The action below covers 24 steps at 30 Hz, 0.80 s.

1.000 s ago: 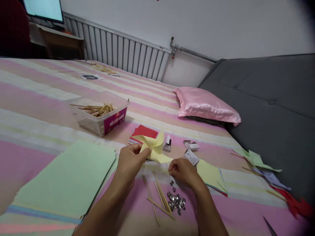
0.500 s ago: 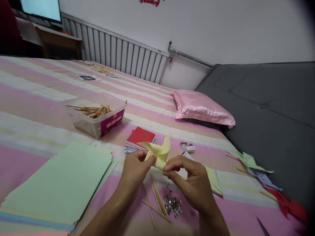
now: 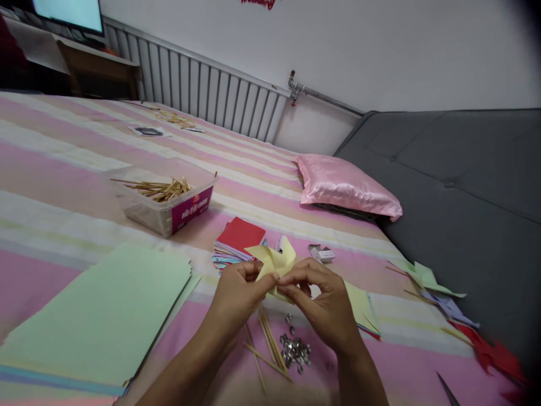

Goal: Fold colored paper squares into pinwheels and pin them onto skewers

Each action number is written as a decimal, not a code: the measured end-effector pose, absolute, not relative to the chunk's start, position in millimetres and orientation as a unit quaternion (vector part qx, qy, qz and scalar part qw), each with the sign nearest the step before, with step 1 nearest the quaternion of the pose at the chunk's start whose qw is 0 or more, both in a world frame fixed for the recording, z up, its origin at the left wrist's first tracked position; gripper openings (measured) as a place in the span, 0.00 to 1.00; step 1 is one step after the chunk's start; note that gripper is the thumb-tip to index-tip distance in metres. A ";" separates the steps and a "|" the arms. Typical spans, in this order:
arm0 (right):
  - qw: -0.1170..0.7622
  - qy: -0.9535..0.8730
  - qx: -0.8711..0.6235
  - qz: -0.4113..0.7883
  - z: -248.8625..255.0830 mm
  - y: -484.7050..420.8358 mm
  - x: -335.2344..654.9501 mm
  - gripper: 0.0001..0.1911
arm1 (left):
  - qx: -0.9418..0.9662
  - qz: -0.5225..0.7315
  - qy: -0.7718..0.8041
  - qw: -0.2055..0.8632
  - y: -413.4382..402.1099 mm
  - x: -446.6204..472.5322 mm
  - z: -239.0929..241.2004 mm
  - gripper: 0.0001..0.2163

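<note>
A pale yellow paper pinwheel (image 3: 276,260), its corners curled toward the middle, is held up between both hands. My left hand (image 3: 243,290) pinches it from the left, thumb near its centre. With thumb and fingertips closed on its lower right part, my right hand (image 3: 323,299) meets the left thumb. Below the hands, several thin wooden sticks (image 3: 270,344) lie beside a heap of shiny metal thumbtacks (image 3: 296,351). Just behind the pinwheel sits a stack of small coloured paper squares (image 3: 243,234), red on top.
Left lies a stack of green sheets (image 3: 105,316), with a clear plastic box (image 3: 163,217) of sticks behind it. Finished pinwheels in green (image 3: 426,279), violet and red lie along the right. A dark pointed blade (image 3: 447,389) is at lower right. A pink pillow (image 3: 346,186) rests farther back.
My right hand has moved slightly up and left, bringing its fingertips against my left thumb near the pinwheel's centre. The pinwheel has shifted a little to the right.
</note>
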State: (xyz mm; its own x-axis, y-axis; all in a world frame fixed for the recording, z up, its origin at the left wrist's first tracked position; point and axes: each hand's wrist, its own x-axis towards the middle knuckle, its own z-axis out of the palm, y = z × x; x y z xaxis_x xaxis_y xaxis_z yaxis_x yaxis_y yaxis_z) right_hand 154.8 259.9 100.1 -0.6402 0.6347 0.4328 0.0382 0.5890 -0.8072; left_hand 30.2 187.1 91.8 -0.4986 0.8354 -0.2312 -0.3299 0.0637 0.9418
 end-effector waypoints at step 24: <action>0.387 -0.799 -0.252 0.385 103.7 258.9 154.9 0.03 | 0.258 0.668 0.543 0.439 183.4 32.2 96.9 0.04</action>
